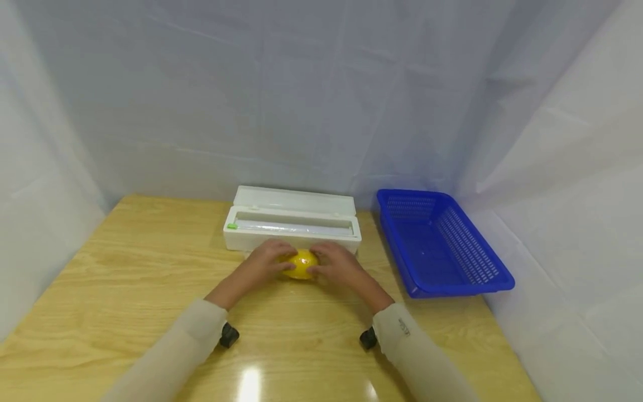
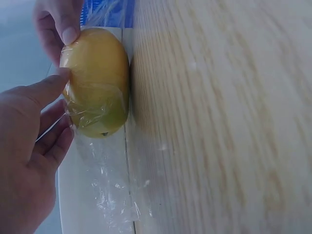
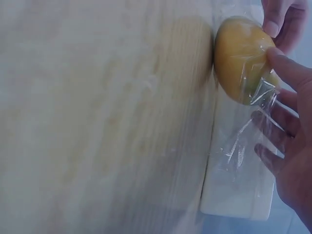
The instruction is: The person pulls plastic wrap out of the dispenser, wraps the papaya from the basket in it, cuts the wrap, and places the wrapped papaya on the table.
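Note:
A yellow mango [image 1: 301, 264] with a greenish end is held just above the table, in front of a white box. Clear cling film [image 2: 105, 180] covers it and trails loose past both ends. My left hand [image 1: 264, 260] grips one end, thumb on the near face and fingers curled behind. At the other end my right hand [image 1: 337, 263] holds the fruit, its thumb [image 3: 287, 68] pressing the wrapped skin. Some of the right fingers show through the film in the right wrist view.
Behind the hands stands the long white film box [image 1: 241, 241], lid up, with a roll of film [image 1: 296, 226] inside and a green piece [image 1: 232, 226] at its left. A blue plastic basket [image 1: 442, 290] sits to the right. Pale sheeting [image 1: 301, 100] rises behind the wooden table [image 1: 125, 290].

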